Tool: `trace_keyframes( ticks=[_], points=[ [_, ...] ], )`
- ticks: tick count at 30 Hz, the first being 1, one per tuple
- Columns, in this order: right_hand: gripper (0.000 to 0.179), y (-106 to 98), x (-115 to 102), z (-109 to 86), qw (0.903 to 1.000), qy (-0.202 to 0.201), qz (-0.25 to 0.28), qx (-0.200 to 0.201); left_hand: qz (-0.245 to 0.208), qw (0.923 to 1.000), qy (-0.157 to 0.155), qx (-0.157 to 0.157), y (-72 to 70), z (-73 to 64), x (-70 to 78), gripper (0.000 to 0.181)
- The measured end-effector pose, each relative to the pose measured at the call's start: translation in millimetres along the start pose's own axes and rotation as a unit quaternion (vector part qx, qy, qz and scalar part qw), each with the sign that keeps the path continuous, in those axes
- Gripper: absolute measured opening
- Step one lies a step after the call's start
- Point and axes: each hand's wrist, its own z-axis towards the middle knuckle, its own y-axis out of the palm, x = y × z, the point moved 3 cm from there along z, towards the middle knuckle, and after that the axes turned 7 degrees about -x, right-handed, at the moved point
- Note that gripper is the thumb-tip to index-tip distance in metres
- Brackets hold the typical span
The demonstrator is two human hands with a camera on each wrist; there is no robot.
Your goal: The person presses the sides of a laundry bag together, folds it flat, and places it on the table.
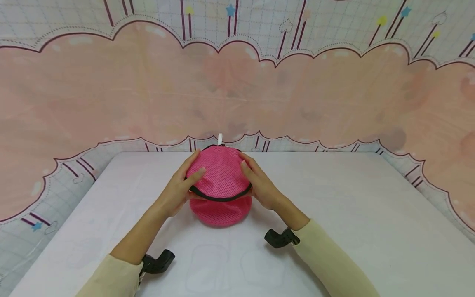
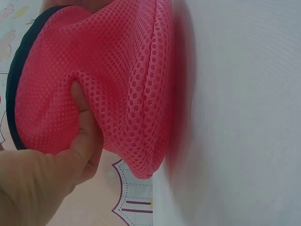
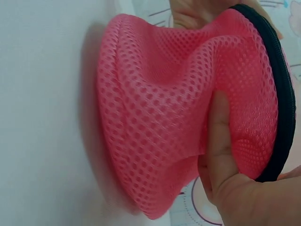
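A pink mesh laundry bag stands on the white table, its round base nearest the camera and a black zipper band around its upper part. A small white tag sticks up at its far side. My left hand grips the bag's left side, thumb over the top face. On the opposite side my right hand holds it in the same way. Both wrist views show fingers pressed into the slack mesh below the zipper band. Whatever is inside the bag cannot be seen.
The white tabletop spreads around the bag on all sides. Behind it hangs a peach and white patterned cloth. A black wrist camera is strapped at the left sleeve, another black wrist camera at the right.
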Motion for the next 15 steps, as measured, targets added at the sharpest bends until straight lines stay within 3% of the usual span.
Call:
trace_keyframes(
  ticks=[7,15],
  points=[
    [0.055,4.7,5.8,1.2,0.9985,-0.011,0.048,0.024,-0.027,0.9996,-0.008,-0.002,-1.2,-0.6,-1.6,0.066],
    [0.055,7.0,10.2,2.9,0.9967,-0.034,0.067,0.031,-0.033,0.9993,-0.015,-0.005,0.0,-0.8,-3.0,0.065]
  ],
)
